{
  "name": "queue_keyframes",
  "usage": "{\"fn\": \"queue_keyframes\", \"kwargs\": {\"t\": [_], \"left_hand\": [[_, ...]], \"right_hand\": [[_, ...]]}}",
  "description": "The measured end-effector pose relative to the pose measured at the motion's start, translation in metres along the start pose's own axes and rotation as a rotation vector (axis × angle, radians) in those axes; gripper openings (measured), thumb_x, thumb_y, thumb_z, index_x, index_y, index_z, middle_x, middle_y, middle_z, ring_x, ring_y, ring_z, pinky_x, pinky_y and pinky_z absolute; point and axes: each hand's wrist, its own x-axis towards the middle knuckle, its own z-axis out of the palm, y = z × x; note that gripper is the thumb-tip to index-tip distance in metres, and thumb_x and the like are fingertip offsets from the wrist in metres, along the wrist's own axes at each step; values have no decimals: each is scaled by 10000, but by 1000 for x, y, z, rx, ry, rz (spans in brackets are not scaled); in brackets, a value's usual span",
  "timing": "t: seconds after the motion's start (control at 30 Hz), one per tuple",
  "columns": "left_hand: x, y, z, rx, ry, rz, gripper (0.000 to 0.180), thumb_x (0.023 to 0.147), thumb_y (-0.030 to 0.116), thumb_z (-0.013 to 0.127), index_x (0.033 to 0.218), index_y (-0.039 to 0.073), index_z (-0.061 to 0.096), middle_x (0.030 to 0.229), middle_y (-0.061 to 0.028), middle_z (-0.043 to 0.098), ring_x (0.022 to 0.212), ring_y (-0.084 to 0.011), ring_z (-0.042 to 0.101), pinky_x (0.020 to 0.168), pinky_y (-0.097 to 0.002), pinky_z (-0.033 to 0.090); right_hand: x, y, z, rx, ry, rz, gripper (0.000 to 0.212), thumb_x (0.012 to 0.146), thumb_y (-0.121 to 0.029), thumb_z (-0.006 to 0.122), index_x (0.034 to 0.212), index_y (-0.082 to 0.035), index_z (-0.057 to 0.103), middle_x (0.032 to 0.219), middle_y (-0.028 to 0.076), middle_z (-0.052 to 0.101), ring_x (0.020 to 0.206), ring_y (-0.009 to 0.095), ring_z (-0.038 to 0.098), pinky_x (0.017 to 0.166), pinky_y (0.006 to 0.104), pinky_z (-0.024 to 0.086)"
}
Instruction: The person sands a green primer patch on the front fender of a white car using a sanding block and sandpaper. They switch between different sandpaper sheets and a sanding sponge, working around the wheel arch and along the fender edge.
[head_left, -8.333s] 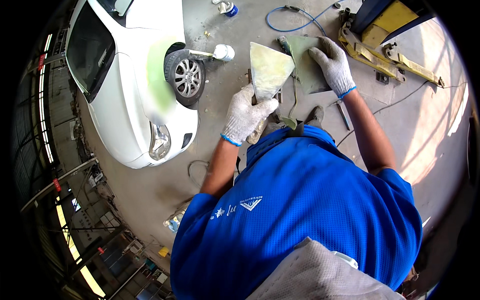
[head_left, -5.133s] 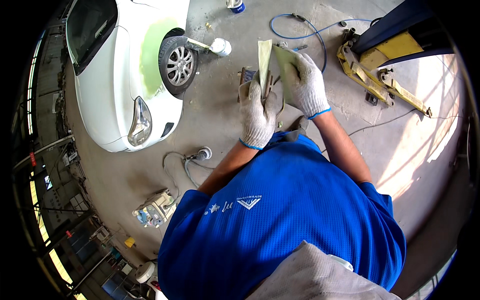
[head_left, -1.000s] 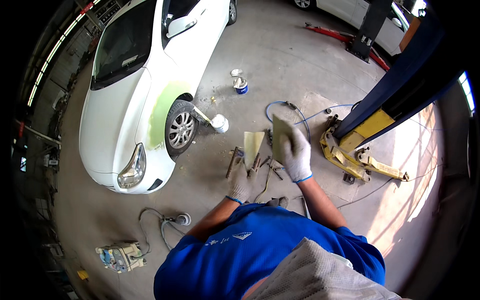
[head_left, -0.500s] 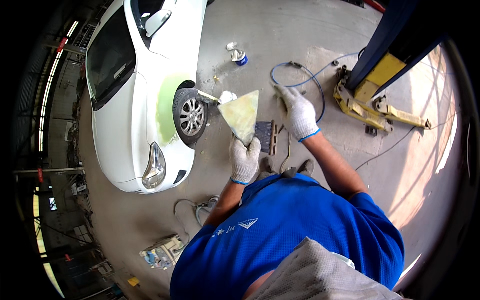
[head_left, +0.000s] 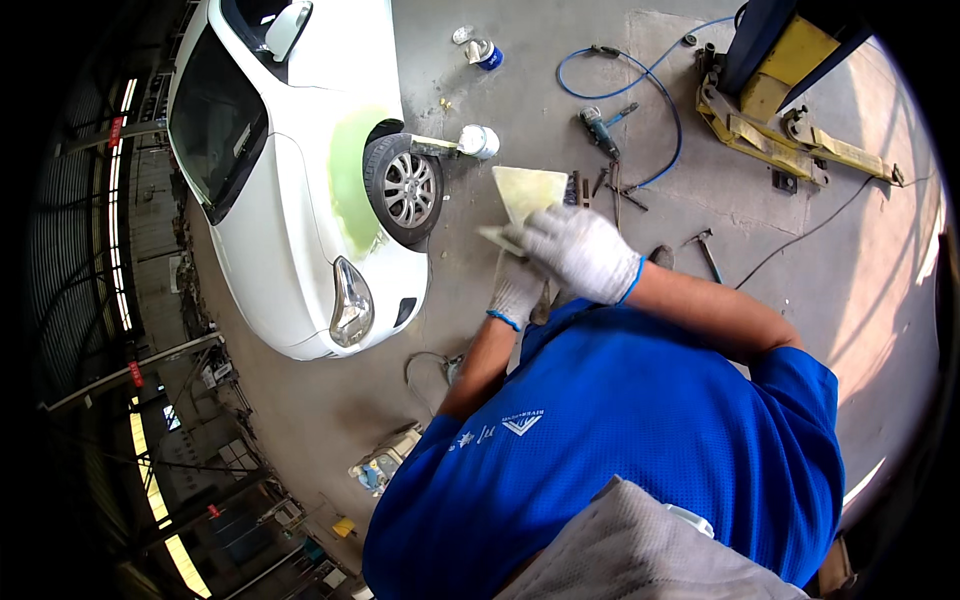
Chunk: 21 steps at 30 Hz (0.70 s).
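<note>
My gloved left hand (head_left: 516,292) is closed on the narrow end of a putty spreader (head_left: 532,188), whose wide pale-yellow blade points away from me. Across it lies my gloved right hand (head_left: 592,258), fingers curled and slightly blurred, covering the left fingers. A second pale, flat spreader edge (head_left: 495,238) sticks out at the right fingertips; its grip is hidden. Ahead to the left is a white car (head_left: 285,215) with a light-green patch (head_left: 346,180) on its fender above the front wheel (head_left: 410,188). Neither hand touches the car.
Beside the wheel stands a white tub (head_left: 480,142). Farther off is a blue-and-white can (head_left: 488,56). A power tool (head_left: 600,132), blue hose (head_left: 680,140) and hammer (head_left: 709,256) lie on the floor. A yellow lift arm (head_left: 845,155) extends at right.
My right hand has come left from apart and closed over the left hand and spreader. A second pale edge now shows. The view has shifted, revealing the power tool and hammer.
</note>
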Motion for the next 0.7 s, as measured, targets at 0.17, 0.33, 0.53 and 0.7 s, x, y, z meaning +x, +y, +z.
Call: {"fn": "queue_keyframes", "kwargs": {"t": [0.17,0.33,0.53,0.7], "left_hand": [[-6,67,-2,-162,-85,-245,248,846,73,681,1080,25,612,815,-4,593,643,-81,531,578,-252,457],[8,37,7,73,-66,-250,197,856,105,628,1027,10,612,790,-39,609,648,-145,561,586,-314,460],[-6,39,-13,44,-46,37,435,817,101,630,1244,13,620,1076,-180,703,1008,-302,668,915,-389,510],[7,7,-19,3,-43,-247,348,862,170,636,1169,7,621,1078,-205,699,989,-295,685,855,-421,527]], "right_hand": [[-21,111,10,-85,195,693,338,905,-90,582,1240,-102,629,1021,149,640,963,365,640,813,449,537],[-10,26,5,-133,111,133,430,801,-150,657,1228,-122,618,1036,110,615,982,314,630,800,410,542],[-11,102,47,55,296,567,322,888,-78,594,1206,-102,642,1107,170,646,932,392,620,823,468,527],[27,30,41,-66,110,137,393,860,-30,600,1251,-67,608,1057,185,627,973,390,621,848,465,520]]}}
